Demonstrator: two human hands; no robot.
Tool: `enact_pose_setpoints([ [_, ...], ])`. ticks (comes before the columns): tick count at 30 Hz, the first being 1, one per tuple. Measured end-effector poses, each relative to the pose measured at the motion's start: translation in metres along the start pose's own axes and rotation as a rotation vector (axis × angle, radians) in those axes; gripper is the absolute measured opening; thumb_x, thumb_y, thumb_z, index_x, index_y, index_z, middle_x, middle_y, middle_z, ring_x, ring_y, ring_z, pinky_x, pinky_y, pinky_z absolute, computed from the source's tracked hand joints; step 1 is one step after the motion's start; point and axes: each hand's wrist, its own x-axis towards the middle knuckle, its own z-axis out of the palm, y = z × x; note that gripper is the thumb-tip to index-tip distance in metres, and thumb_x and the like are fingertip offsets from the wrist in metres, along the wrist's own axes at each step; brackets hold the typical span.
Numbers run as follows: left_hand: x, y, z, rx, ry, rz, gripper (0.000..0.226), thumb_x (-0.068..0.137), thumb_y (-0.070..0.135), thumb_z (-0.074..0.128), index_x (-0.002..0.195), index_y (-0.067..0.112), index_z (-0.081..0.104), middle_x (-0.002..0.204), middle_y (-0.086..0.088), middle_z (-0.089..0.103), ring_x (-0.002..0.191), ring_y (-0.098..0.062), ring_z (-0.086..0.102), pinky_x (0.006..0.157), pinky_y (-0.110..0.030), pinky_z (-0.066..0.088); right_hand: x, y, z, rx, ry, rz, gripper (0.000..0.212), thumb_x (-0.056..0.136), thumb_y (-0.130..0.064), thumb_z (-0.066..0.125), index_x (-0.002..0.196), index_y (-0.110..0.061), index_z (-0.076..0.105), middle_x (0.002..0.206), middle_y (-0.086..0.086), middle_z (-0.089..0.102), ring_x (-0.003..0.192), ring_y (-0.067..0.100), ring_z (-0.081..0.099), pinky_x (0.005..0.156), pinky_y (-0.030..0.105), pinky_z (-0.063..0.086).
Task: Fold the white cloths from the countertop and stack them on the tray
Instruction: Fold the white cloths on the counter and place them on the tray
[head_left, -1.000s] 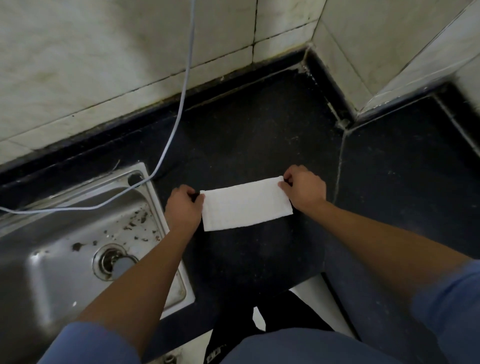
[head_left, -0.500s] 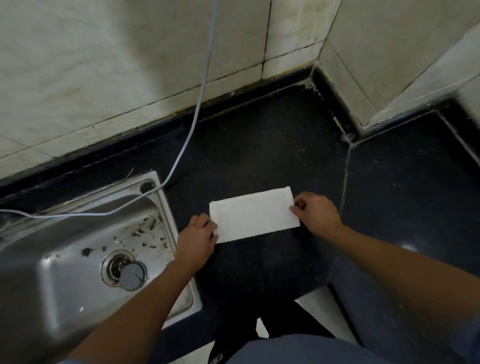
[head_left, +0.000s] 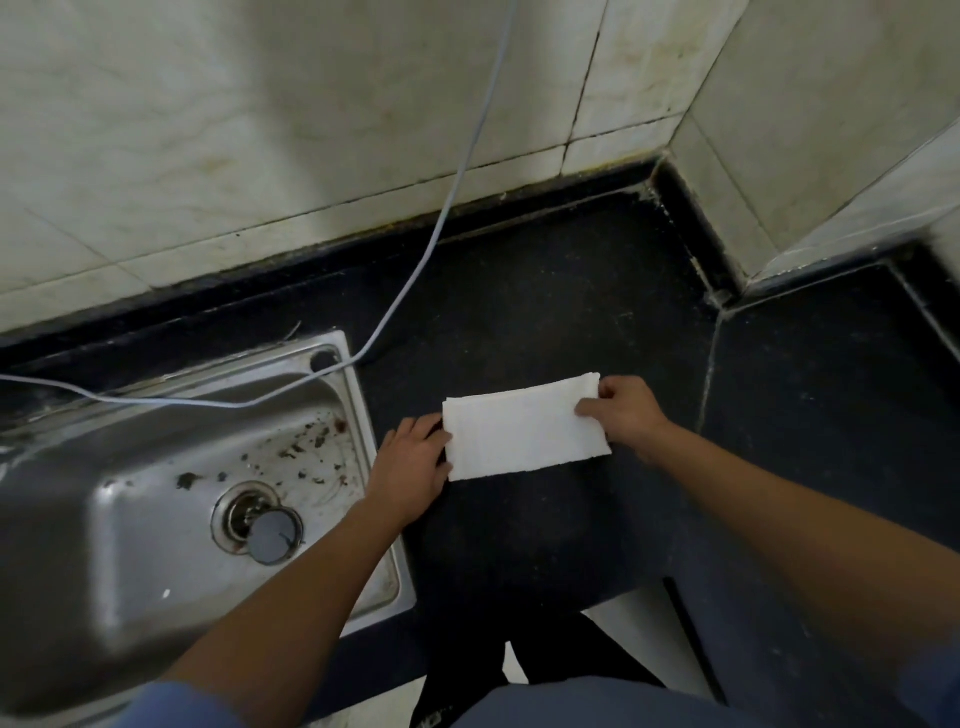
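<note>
Cloth, white folded rectangle (head_left: 524, 431) | left hand (head_left: 410, 467) flat, 9 o'clock | right hand (head_left: 626, 415) grip pinches 3 o'clock | risk: one-sided lift spills layers

Single head-worn wide-angle view, steeply downward, close above countertop (head_left: 545, 291) beside sink (head_left: 130, 545).

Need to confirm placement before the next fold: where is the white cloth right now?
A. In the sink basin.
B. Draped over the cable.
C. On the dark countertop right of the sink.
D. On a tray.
C: the white cloth lies flat on the dark countertop, right of the sink, left hand at its left edge, right hand pinching its right end.
</note>
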Motion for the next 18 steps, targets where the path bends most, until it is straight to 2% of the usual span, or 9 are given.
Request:
enact_pose_setpoints([
  [2, -0.007, -0.008, -0.003, -0.057, 0.071, -0.043, 0.036, 0.083, 0.023, 0.068, 0.117, 0.013, 0.064, 0.132, -0.006, 0.053, 0.115, -0.028, 0.049, 0.093, -0.04, 0.044, -0.009, -0.015, 0.014, 0.002, -0.059, -0.066, 0.017, 0.075, -0.014, 0.073, 0.08, -0.002, 0.062, 0.085, 0.012, 0.067, 0.081, 0.027, 0.068, 0.069, 0.048, 0.06],
  [5, -0.021, -0.021, -0.007, -0.11, 0.137, -0.099, 0.029, 0.079, 0.018, 0.072, 0.107, 0.01, 0.068, 0.117, -0.009, 0.06, 0.104, -0.029, 0.056, 0.086, -0.041, 0.05, -0.022, -0.043, 0.05, -0.084, -0.136, -0.108, 0.017, 0.076, -0.013, 0.075, 0.074, -0.011, 0.058, 0.082, 0.008, 0.064, 0.076, 0.024, 0.067, 0.065, 0.04, 0.061],
  [9, -0.044, -0.034, -0.011, -0.16, 0.186, -0.146, 0.025, 0.075, 0.011, 0.075, 0.099, 0.008, 0.069, 0.103, -0.01, 0.063, 0.093, -0.031, 0.059, 0.078, -0.04, 0.052, -0.022, -0.061, 0.104, -0.251, -0.196, -0.119, 0.017, 0.074, -0.019, 0.072, 0.087, -0.011, 0.063, 0.085, 0.009, 0.068, 0.074, 0.026, 0.069, 0.073, 0.043, 0.059],
  [13, -0.063, -0.044, -0.012, -0.182, 0.184, -0.188, 0.024, 0.08, 0.013, 0.069, 0.103, 0.008, 0.067, 0.105, -0.01, 0.061, 0.095, -0.031, 0.057, 0.076, -0.042, 0.05, -0.015, -0.061, 0.139, -0.392, -0.195, -0.136, 0.036, 0.073, -0.026, 0.069, 0.104, -0.009, 0.063, 0.097, 0.011, 0.07, 0.086, 0.027, 0.067, 0.069, 0.03, 0.051],
  [18, -0.069, -0.048, -0.011, -0.179, 0.155, -0.223, 0.026, 0.083, 0.017, 0.065, 0.108, 0.009, 0.066, 0.109, -0.008, 0.059, 0.098, -0.029, 0.056, 0.078, -0.039, 0.049, -0.013, -0.059, 0.152, -0.42, -0.175, -0.14, 0.055, 0.075, -0.039, 0.077, 0.114, -0.007, 0.055, 0.105, 0.009, 0.067, 0.096, 0.027, 0.065, 0.072, 0.028, 0.045],
])
